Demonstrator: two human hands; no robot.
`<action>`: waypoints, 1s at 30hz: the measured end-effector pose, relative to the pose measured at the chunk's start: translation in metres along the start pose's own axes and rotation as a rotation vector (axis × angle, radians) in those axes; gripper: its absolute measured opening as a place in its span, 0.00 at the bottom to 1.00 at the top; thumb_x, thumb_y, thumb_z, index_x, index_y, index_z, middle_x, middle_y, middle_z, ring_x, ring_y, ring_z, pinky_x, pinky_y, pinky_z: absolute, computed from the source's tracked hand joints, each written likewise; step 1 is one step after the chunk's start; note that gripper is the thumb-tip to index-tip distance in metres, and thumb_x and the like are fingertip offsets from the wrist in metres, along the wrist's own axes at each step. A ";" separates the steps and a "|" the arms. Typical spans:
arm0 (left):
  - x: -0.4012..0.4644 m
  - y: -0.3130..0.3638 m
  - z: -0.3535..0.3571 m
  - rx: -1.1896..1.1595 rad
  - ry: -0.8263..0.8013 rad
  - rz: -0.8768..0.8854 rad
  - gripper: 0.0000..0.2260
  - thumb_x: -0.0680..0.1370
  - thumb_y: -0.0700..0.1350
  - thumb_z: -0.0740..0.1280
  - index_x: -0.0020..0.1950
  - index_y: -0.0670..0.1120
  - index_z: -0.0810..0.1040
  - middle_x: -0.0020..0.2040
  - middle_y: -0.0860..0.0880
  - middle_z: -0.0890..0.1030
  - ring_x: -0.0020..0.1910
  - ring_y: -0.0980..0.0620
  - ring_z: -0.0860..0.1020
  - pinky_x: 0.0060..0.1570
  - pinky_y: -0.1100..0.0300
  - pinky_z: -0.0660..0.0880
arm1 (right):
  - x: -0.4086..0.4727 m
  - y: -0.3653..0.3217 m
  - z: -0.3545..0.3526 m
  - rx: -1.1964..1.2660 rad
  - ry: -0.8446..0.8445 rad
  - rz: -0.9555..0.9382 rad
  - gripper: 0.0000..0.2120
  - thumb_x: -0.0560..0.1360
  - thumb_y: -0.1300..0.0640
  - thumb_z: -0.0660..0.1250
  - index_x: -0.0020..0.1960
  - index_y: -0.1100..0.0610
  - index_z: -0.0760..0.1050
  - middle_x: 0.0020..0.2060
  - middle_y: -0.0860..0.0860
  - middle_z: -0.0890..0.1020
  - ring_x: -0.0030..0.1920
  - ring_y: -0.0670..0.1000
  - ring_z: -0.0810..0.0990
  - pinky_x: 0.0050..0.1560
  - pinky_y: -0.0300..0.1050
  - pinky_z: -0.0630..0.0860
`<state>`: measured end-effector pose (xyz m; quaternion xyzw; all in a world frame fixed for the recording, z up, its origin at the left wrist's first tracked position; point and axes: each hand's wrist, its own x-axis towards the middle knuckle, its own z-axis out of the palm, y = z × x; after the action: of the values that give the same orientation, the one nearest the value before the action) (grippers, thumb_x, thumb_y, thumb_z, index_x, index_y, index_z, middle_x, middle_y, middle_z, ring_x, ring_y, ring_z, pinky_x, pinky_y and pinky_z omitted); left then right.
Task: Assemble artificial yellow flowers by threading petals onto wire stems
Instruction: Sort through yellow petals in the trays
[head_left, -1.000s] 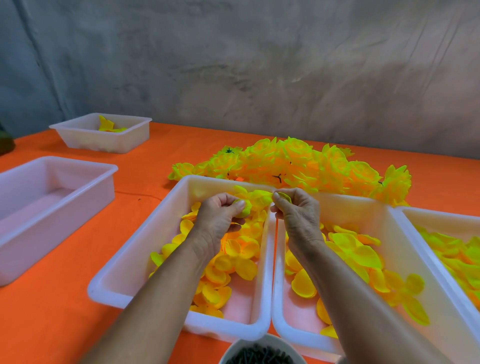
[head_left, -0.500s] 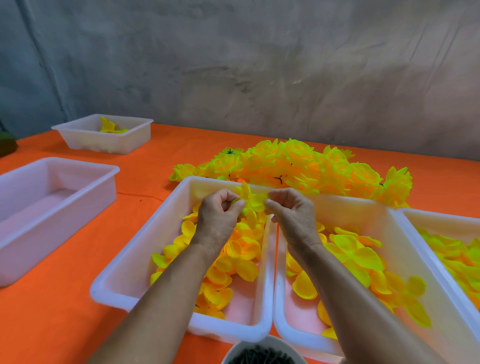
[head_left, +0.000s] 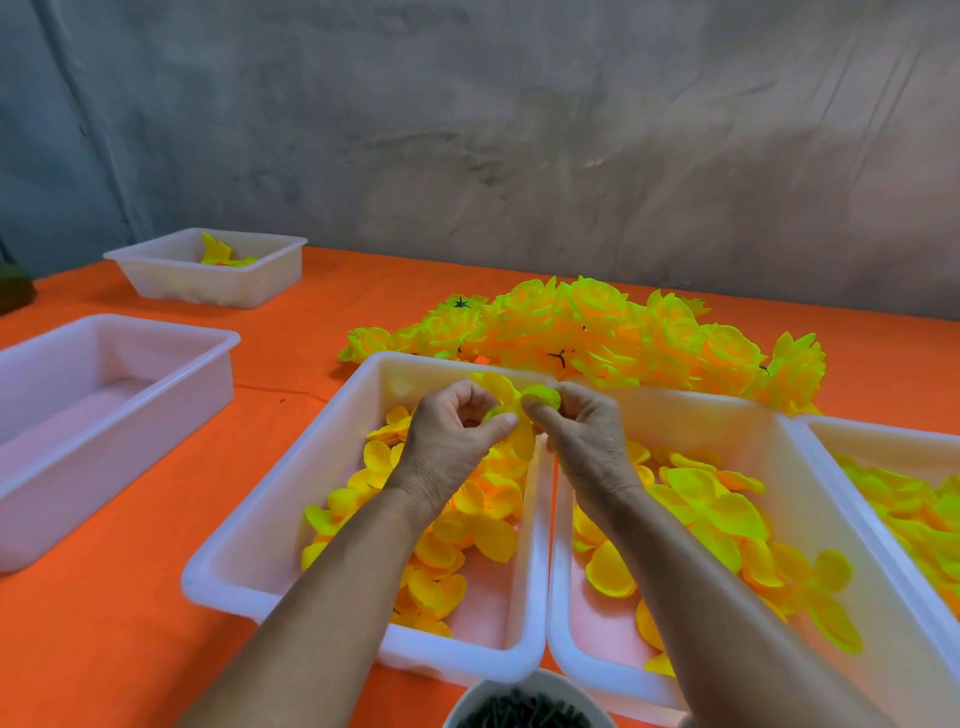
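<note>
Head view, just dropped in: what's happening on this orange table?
A person is building a yellow artificial flower. The left hand and right hand both pinch a small cluster of petals, held above the white trays of loose petals. A heap of finished flowers lies behind the trays. A bowl of dark pieces sits at the near edge.

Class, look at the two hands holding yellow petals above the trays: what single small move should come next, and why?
Probably press the petal piece pinched by the right hand onto the petal cluster gripped by the left hand. The two pieces already meet between the fingertips above the petal tray, so seating it looks nearest. The wire stem is hidden.
</note>
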<state>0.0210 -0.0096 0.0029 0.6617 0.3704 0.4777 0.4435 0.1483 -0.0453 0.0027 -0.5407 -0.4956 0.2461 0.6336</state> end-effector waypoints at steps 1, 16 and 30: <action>0.000 0.000 0.000 -0.010 -0.006 -0.004 0.09 0.71 0.36 0.72 0.39 0.47 0.74 0.34 0.47 0.76 0.33 0.56 0.74 0.34 0.63 0.72 | -0.001 -0.002 0.000 -0.004 -0.008 0.004 0.08 0.74 0.67 0.66 0.37 0.68 0.75 0.30 0.56 0.72 0.32 0.50 0.68 0.31 0.42 0.65; 0.001 0.000 -0.003 -0.140 0.020 -0.126 0.07 0.76 0.37 0.67 0.39 0.45 0.79 0.32 0.50 0.77 0.30 0.57 0.73 0.31 0.66 0.71 | -0.002 -0.005 -0.001 0.013 0.007 0.050 0.04 0.73 0.67 0.68 0.39 0.64 0.78 0.31 0.56 0.79 0.30 0.45 0.75 0.33 0.37 0.70; 0.012 -0.005 -0.009 -0.189 0.273 -0.211 0.11 0.77 0.37 0.65 0.36 0.47 0.76 0.31 0.49 0.74 0.28 0.53 0.70 0.29 0.63 0.71 | 0.019 0.012 -0.016 -0.113 0.451 0.122 0.06 0.76 0.62 0.65 0.40 0.58 0.74 0.41 0.66 0.81 0.46 0.65 0.80 0.50 0.62 0.75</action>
<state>0.0149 0.0049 0.0033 0.5038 0.4479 0.5466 0.4967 0.1725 -0.0328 -0.0007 -0.6455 -0.3208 0.1289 0.6810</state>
